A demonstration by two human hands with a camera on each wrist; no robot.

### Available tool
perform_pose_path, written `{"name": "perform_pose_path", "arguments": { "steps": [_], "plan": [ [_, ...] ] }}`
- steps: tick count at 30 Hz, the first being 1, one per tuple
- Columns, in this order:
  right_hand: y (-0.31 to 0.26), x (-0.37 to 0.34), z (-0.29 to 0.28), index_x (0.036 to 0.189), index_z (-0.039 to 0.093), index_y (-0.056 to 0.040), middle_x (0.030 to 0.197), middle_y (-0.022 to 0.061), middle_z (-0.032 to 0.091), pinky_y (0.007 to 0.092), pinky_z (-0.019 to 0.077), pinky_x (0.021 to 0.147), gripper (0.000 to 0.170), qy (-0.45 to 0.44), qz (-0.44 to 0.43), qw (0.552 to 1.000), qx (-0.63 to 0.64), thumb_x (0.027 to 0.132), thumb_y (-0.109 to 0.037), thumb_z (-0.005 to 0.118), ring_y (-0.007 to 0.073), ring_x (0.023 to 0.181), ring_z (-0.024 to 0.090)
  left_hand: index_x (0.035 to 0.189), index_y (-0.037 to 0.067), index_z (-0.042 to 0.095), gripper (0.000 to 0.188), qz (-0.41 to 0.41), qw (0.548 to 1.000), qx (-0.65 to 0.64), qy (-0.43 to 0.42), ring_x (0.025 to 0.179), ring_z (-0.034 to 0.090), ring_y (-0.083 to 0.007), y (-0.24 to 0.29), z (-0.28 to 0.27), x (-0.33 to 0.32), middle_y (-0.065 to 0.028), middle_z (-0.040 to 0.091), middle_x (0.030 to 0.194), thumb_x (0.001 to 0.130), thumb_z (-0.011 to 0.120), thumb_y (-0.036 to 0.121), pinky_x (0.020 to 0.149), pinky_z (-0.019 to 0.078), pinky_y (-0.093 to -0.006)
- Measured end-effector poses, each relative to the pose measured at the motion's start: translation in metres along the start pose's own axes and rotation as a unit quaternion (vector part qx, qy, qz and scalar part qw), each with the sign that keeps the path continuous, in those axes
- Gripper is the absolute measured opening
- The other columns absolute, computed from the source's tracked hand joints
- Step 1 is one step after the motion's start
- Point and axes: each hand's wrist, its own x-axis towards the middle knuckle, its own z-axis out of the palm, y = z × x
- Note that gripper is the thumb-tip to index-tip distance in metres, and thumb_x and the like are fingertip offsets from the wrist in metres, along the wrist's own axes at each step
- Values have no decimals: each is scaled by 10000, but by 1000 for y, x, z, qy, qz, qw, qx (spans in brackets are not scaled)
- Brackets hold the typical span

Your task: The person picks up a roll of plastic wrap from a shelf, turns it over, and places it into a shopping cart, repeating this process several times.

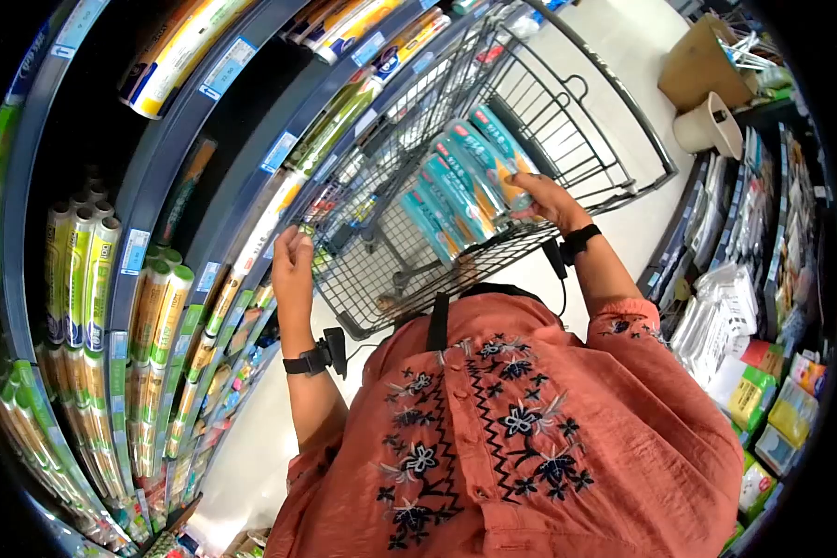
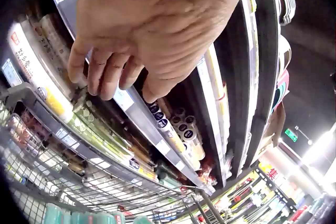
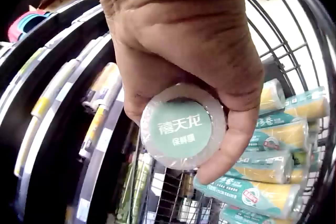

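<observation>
My right hand (image 1: 547, 203) is over the shopping cart (image 1: 671, 172) and grips a roll of cling film (image 3: 181, 129) near one end. The roll's round end, with a teal label and white print, faces the right wrist view. Below that hand, several teal and yellow wrapped rolls (image 3: 252, 195) lie side by side in the wire basket. My left hand (image 1: 293, 265) is beside the shelf on the left, its fingers loosely bent and holding nothing. In the left wrist view its fingertips overlap a shelf edge with price tags (image 2: 124, 99).
Tall shelves (image 1: 177, 116) with long rolls and price tags curve along the left, close to the cart. At the right stand a cardboard box (image 1: 707, 65), a cream container (image 1: 707, 128) and racks of packaged goods (image 1: 716, 214). White floor (image 1: 609, 56) shows beyond the cart.
</observation>
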Motion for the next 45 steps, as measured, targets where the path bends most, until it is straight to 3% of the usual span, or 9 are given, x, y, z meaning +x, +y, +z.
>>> {"name": "perform_pose_path", "arguments": {
  "steps": [6,9,13,16,22,25,30,37,45],
  "plan": [
    [-14,-31,23,1356,472,69,1190,157,622,378,630,747,673,-142,-63,987,35,902,-376,694,220,973,673,1361,-17,535,528,11,998,-49,-23,1157,611,-238,4,2,11,-179,630,1267,984,591,347,984,468,-352],
    [-38,-62,57,1401,404,115,1202,172,621,384,626,728,745,-119,-88,989,-10,918,-383,676,216,963,672,1393,-22,498,562,-12,990,-131,-49,1148,620,-240,18,1,15,-175,611,1272,992,583,363,954,492,-349],
    [-60,-66,85,1438,316,159,1216,200,625,353,617,682,795,-257,-71,964,-18,909,-313,674,223,962,681,1454,-35,417,631,-18,971,-234,-44,1171,619,-277,52,-5,12,-203,565,1332,1014,545,399,953,519,-392],
    [-73,-77,113,1354,459,108,1101,182,666,307,602,602,651,-325,-58,943,-32,909,-328,647,226,876,708,1468,-38,382,692,-8,945,-320,-72,1239,580,-324,54,-17,15,-242,500,1394,1022,499,477,969,536,-443],
    [-78,-61,152,1271,543,81,1053,182,680,317,595,592,566,-404,-37,913,-49,956,-386,600,254,819,712,1380,-59,473,488,40,912,-403,-59,1104,660,-281,42,-45,10,-214,604,1276,1047,478,298,909,586,-425],
    [-84,-61,175,1240,568,80,1036,184,684,346,600,640,506,-344,-110,932,-29,993,-361,559,273,846,713,1398,-103,418,520,48,910,-412,-2,1055,678,-265,35,-55,6,-214,618,1232,1032,509,255,878,600,-407],
    [-92,-48,193,1402,382,20,1310,200,540,442,562,973,571,-312,-164,934,52,977,-281,616,299,1136,632,1320,-81,435,482,54,890,-446,78,1028,676,-255,25,-74,1,-193,618,1178,1011,556,268,871,599,-414],
    [-95,-52,219,1384,422,30,1281,177,557,431,557,988,526,-277,-218,934,62,957,-177,649,276,1161,613,1248,-14,525,384,58,894,-437,83,1108,652,-291,8,-96,-4,-170,624,1217,1030,523,303,971,560,-463],
    [-102,-56,234,1334,460,58,1181,183,621,370,593,894,514,-261,-219,940,36,983,-276,632,272,1032,684,1238,-3,502,353,48,896,-433,87,1031,670,-253,7,-109,-11,-160,643,1155,1012,532,266,852,586,-399]
  ]
}}
